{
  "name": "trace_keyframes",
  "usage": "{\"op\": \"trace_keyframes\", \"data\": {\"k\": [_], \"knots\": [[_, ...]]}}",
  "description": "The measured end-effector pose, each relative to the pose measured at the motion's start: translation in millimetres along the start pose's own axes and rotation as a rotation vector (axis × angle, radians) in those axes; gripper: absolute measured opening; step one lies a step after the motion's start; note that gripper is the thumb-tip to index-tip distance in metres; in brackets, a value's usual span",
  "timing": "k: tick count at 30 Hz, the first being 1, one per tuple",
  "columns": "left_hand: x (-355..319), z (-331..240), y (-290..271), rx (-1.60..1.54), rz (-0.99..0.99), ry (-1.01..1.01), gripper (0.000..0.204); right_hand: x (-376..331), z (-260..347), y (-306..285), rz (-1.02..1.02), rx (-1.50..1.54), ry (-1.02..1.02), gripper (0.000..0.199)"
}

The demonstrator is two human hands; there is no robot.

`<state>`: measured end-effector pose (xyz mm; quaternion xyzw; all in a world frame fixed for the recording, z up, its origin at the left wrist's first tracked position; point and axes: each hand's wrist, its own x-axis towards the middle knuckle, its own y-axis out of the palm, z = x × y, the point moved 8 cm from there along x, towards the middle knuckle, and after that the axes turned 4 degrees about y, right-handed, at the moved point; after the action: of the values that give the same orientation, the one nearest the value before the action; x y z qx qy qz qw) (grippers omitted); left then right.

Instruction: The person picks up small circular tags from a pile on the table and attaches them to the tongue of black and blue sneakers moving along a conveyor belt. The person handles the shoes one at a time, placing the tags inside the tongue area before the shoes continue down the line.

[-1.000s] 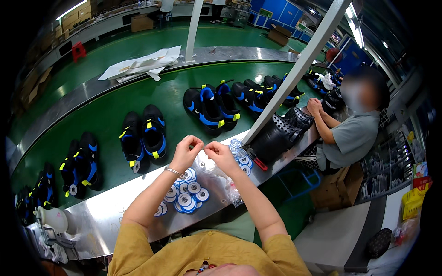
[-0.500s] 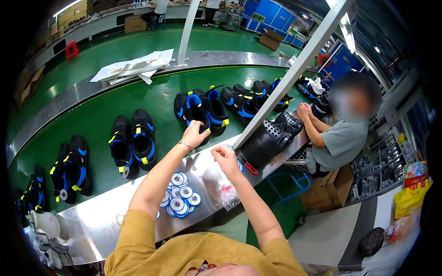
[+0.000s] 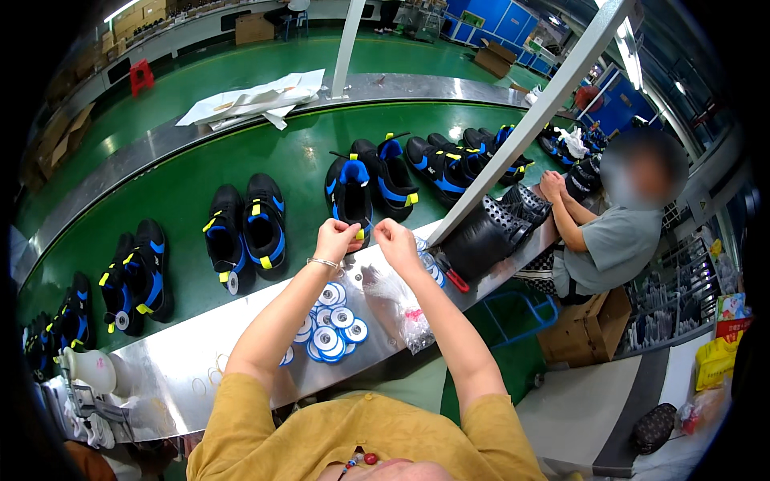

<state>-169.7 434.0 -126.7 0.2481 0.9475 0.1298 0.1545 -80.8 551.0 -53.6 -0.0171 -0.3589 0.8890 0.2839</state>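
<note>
My left hand (image 3: pixel 335 239) and my right hand (image 3: pixel 395 240) are raised close together over the heel of a black and blue shoe (image 3: pixel 351 195) on the green conveyor belt (image 3: pixel 184 188). The fingertips of both pinch something small between them, too small to make out. Its partner shoe (image 3: pixel 396 173) lies just to the right. Below my hands, several round white and blue tags (image 3: pixel 333 327) lie heaped on the metal ledge (image 3: pixel 176 365). A clear plastic bag (image 3: pixel 401 309) sits beside the tags under my right forearm.
More pairs of black and blue shoes (image 3: pixel 245 228) line the belt left and right. A slanted white post (image 3: pixel 521 120) crosses in front. A seated person in a grey shirt (image 3: pixel 605 248) works at right. White sheets (image 3: pixel 253 100) lie on the far rail.
My hands have come together again and moved forward from the ledge to the heel of the shoe. The shoes have shifted right in view.
</note>
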Motion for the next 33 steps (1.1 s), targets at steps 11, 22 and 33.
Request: {"op": "trace_keyframes", "data": {"k": [11,22,33], "knots": [[-3,23,-2,-0.226,0.106,-0.137,0.014,-15,6,-16,-0.048,-0.418,-0.284,0.005],[-5,19,-7,-0.135,0.109,-0.099,0.011,-10,30,23,0.022,-0.498,-0.417,0.005],[-15,-42,-30,0.212,-0.052,0.387,0.007,-1,28,12,0.078,-0.133,-0.217,0.014]]}}
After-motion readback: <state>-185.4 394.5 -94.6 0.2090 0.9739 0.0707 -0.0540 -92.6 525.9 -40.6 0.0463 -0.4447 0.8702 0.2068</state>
